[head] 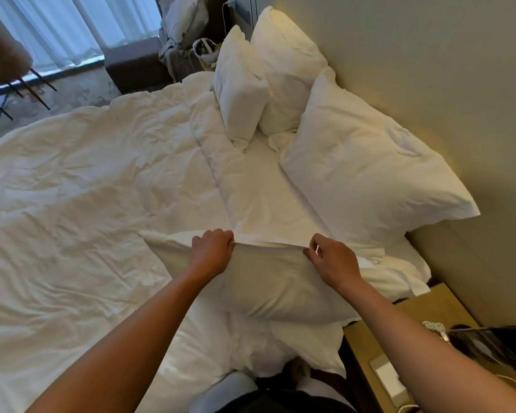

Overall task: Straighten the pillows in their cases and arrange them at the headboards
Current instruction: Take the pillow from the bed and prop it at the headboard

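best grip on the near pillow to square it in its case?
Judging by its pose, grip the pillow along its far top edge, coming over it from the bedside. The left hand and right hand already pinch that seam, pulled taut between them, so the filling hangs below.

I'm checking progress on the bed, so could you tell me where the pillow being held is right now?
In the head view, the held pillow lies at the near bed edge, gripped by the left hand and right hand, beside the nightstand.
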`<control>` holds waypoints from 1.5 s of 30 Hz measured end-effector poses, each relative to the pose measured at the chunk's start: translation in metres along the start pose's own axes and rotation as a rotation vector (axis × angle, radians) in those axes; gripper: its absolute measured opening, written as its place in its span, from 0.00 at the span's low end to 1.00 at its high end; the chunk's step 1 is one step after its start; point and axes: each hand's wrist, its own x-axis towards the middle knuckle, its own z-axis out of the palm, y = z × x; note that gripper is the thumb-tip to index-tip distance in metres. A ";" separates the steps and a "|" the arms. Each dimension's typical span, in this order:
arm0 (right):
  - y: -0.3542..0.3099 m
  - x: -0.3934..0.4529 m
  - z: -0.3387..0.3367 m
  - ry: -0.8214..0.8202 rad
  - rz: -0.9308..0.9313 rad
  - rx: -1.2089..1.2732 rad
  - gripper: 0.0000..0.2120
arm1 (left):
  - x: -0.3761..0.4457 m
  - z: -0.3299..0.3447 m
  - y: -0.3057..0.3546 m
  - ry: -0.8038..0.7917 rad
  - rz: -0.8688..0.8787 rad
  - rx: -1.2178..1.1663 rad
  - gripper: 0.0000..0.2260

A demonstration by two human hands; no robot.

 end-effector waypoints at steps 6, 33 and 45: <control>-0.014 0.007 -0.005 0.140 0.026 -0.061 0.07 | 0.016 -0.008 -0.022 0.000 -0.004 -0.127 0.04; 0.003 0.020 -0.008 0.186 0.263 -0.160 0.10 | 0.083 -0.010 -0.044 -0.155 0.173 -0.286 0.05; 0.021 0.032 -0.003 0.166 0.235 0.005 0.11 | 0.100 -0.018 -0.042 -0.196 0.187 -0.189 0.14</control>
